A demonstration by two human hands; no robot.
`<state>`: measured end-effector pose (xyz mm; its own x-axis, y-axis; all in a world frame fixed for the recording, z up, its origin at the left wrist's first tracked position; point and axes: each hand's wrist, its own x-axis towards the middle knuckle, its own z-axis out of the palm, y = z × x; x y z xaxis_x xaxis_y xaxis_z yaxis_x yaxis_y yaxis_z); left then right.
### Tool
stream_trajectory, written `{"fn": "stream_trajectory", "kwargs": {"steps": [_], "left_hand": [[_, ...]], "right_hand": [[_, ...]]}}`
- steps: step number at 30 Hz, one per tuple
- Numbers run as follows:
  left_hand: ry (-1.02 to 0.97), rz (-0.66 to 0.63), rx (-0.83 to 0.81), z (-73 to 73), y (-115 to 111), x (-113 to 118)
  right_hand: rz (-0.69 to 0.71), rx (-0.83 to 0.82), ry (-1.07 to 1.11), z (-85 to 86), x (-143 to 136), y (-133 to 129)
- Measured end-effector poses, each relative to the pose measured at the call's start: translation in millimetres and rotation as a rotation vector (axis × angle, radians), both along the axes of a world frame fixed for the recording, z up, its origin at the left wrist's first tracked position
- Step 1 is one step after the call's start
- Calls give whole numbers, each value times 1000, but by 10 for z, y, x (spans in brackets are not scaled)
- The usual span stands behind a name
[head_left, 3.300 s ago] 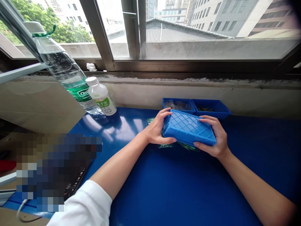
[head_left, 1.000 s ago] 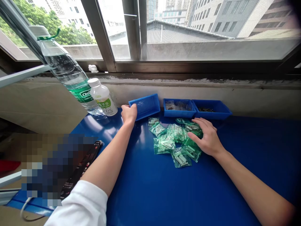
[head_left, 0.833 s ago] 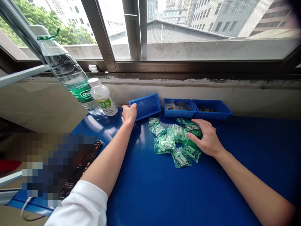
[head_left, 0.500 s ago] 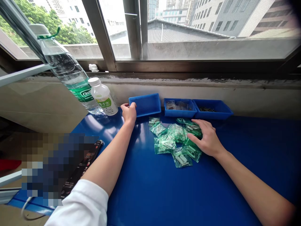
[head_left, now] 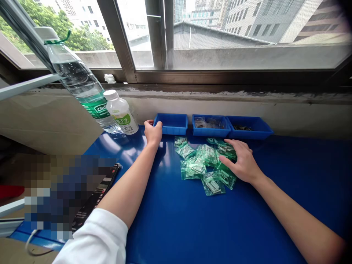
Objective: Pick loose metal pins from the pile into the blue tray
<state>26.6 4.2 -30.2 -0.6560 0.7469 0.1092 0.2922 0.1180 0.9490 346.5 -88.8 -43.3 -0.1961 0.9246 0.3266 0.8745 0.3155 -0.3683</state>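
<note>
Blue tray (head_left: 171, 124), tilted up on edge half a second ago, now sits flat on the table (head_left: 192, 227) at upper centre of the frame, first in a row with two more trays (head_left: 232, 126) under the window sill. The left hand (head_left: 153, 132) keeps its grip curled around the tray's near-left corner. The right hand (head_left: 240, 161) rests open and flat, holding nothing, on the green packets (head_left: 205, 163) (a loose heap spread just in front of the trays). Two water bottles (head_left: 110, 110) stand at upper left, close beside the left hand; a dark phone (head_left: 95, 200) lies at lower left, well apart.
</note>
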Motion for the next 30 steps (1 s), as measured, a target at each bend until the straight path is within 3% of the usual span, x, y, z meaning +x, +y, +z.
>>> {"fn": "stream_trajectory", "kwargs": {"steps": [12,17,20,26,30], "left_hand": [[61,-35,3,12,-32,17],[488,-34,140,65,-153,144],[739,-201,241,58,-230,251],[1059,-745,367,67,-326,558],[1169,-901,352,96,-297,809]], "right_hand": [[-59,35,-12,-14,-12,18],[33,-49,-20,-25,1,31],[73,-93,-46,-31,8,32],[108,-71,-80,-47,-7,42],[108,-64,-97,-42,-40,49]]}}
